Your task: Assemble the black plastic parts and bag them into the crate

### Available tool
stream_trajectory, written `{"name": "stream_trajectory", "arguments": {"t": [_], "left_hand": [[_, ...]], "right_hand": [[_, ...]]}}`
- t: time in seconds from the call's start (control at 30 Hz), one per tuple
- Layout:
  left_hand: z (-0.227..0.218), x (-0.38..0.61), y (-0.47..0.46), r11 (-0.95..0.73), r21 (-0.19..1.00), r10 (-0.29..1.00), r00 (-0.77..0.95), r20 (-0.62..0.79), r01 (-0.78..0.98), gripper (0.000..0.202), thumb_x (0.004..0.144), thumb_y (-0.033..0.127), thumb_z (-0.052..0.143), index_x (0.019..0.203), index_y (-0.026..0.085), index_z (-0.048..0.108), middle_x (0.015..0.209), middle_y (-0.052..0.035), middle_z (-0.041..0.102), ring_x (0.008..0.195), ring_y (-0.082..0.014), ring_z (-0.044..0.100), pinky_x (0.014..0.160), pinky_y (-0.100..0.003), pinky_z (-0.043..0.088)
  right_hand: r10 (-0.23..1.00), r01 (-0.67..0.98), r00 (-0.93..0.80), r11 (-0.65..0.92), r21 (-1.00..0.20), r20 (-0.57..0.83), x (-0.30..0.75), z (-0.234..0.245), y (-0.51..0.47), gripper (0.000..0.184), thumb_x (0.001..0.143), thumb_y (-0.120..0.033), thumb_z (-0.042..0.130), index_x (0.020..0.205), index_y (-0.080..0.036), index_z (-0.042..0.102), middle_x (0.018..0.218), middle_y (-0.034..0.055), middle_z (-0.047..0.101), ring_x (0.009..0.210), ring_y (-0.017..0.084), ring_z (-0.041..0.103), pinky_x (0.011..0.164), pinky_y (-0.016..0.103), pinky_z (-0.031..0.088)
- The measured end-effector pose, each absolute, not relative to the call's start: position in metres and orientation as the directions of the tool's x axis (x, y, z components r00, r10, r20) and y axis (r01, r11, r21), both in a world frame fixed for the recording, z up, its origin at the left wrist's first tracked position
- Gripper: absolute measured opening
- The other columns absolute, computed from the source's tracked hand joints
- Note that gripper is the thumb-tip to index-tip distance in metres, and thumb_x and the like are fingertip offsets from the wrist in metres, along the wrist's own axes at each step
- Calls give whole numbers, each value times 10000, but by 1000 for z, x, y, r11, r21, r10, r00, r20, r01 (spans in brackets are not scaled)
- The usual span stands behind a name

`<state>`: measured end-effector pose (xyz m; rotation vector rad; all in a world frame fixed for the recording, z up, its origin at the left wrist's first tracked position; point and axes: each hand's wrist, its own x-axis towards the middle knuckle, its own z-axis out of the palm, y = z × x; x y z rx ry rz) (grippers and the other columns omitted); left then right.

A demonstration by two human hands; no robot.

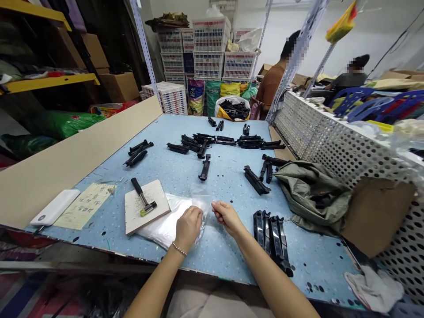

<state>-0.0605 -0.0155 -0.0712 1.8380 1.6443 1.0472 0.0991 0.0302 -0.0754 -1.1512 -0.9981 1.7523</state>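
Note:
My left hand point(189, 226), with a beaded bracelet at the wrist, has its fingers curled on a thin clear plastic bag point(200, 192). Just to the right, my right hand point(227, 216) is closed in a pinch at the bag's edge. Under and beside my left hand lies a stack of clear plastic bags point(159, 227). A pale square board point(145, 221) rests partly on that stack, with a small hammer point(142, 194) on top. Several long black plastic parts point(272, 238) lie side by side to the right of my right forearm.
More black parts point(205, 168) are scattered over the blue table point(228, 190). A green-grey cloth point(308, 190) and brown cardboard point(377, 216) lie against the perforated right wall. At left are a white power bank point(54, 206) and a handwritten note point(85, 205). A person point(273, 84) sits beyond.

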Motion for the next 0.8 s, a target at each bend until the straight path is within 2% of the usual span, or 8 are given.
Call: {"name": "stream_trajectory", "arguments": {"t": [0.07,0.13,0.27,0.4,0.5,0.63,0.73,0.8], "left_hand": [[-68,-59,-13,-81,923,990,-78,118,376,137,796,281,586,708,181,619,746,-24,610,747,-173,546,720,-280,411],[-66,-55,-10,-8,979,995,-99,29,206,208,723,357,661,653,173,596,658,5,579,654,-147,515,647,-257,398],[-66,-42,-6,50,996,996,-80,-44,73,346,626,418,732,581,171,493,559,56,485,529,-90,429,530,-212,339],[-62,-30,-6,150,980,989,31,-147,-134,394,572,353,784,586,180,430,539,78,440,510,-69,417,520,-189,342],[-56,-28,-7,177,941,984,68,-164,-290,336,644,316,737,663,190,426,621,63,488,536,-76,458,543,-196,397],[-51,-29,-7,-200,972,979,-14,204,124,33,772,181,543,740,187,550,885,-40,624,797,-151,595,727,-277,486],[-52,-30,-7,-416,799,909,169,381,433,290,788,95,403,870,201,659,996,-85,657,963,-195,617,855,-344,489],[-55,-29,-8,-466,728,884,250,394,503,371,762,63,366,919,210,668,1018,-91,665,910,-183,643,802,-315,515]], "right_hand": [[915,-222,-267,-364,-904,-303,100,-72,28,491,672,-650,653,699,-173,543,487,-74,466,385,45,342,386,191,240],[918,-247,-280,-353,-902,-283,101,-68,23,529,696,-686,604,784,-165,587,572,-40,539,451,67,444,432,196,330],[924,-213,-310,-299,-930,-226,102,-68,9,458,672,-601,685,813,-174,603,697,-7,599,620,115,556,540,220,437],[970,-157,-155,-214,-964,-190,113,-75,-1,410,677,-572,675,720,-182,556,611,-43,533,570,104,505,537,224,426],[980,-121,-47,-196,-973,-192,132,-80,-5,401,706,-570,639,675,-190,514,549,-66,469,513,93,454,509,221,397],[987,-9,14,-162,-987,-162,168,-74,-7,328,753,-488,624,664,-191,517,536,-60,469,496,107,460,497,233,390],[997,293,-68,-2,-956,-23,202,-62,-5,204,845,-352,521,764,-179,591,665,2,583,626,154,566,611,280,461],[968,559,-236,210,-802,89,226,-54,-1,201,861,-209,450,912,-186,643,919,71,661,894,210,612,807,349,470]]}}
